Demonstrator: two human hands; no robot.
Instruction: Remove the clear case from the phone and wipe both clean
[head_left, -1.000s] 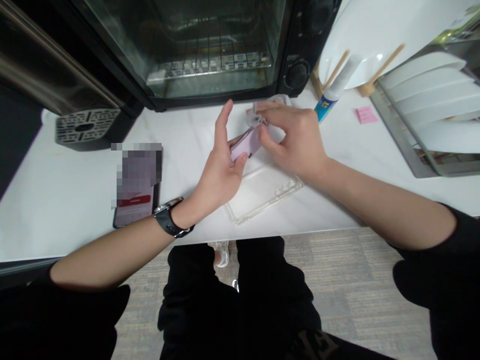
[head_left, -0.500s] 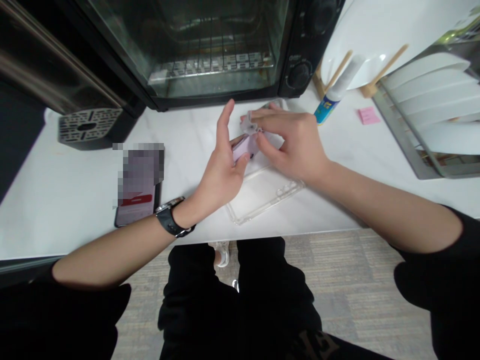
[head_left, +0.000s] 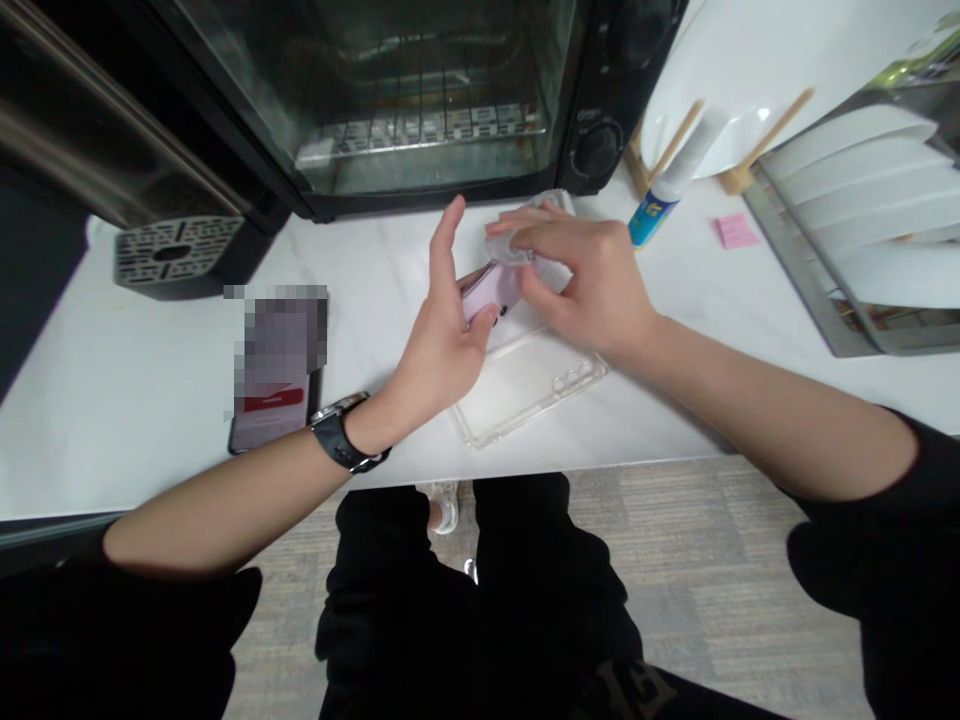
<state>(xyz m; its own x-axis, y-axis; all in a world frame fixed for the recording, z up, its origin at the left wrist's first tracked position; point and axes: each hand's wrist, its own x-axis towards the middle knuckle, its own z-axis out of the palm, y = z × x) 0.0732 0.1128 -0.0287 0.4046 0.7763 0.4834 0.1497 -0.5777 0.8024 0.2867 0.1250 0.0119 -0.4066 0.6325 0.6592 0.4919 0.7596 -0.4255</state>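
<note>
My left hand [head_left: 446, 335] holds a lilac phone [head_left: 487, 293] tilted above the counter, thumb on its near side and index finger raised. My right hand [head_left: 589, 275] is bent over the phone's far end. Between its fingers is a thin, whitish, see-through piece [head_left: 510, 248]; I cannot tell whether it is a wipe or soft plastic. It touches the phone. A clear phone case [head_left: 525, 390] with camera holes lies flat on the counter below both hands. Behind the right fingers a greyish translucent edge [head_left: 556, 198] shows, mostly hidden.
A dark phone [head_left: 274, 370], partly pixelated, lies at left. A toaster oven [head_left: 420, 190] stands behind my hands, with a drip tray [head_left: 176, 252] to its left. At right are a spray bottle [head_left: 656, 210], pink sticky notes [head_left: 737, 231] and a dish rack [head_left: 806, 260] with white plates.
My right fingers and the whitish piece have shifted slightly on the phone's far end, and the piece looks flatter. My left hand and the clear case are nearly still.
</note>
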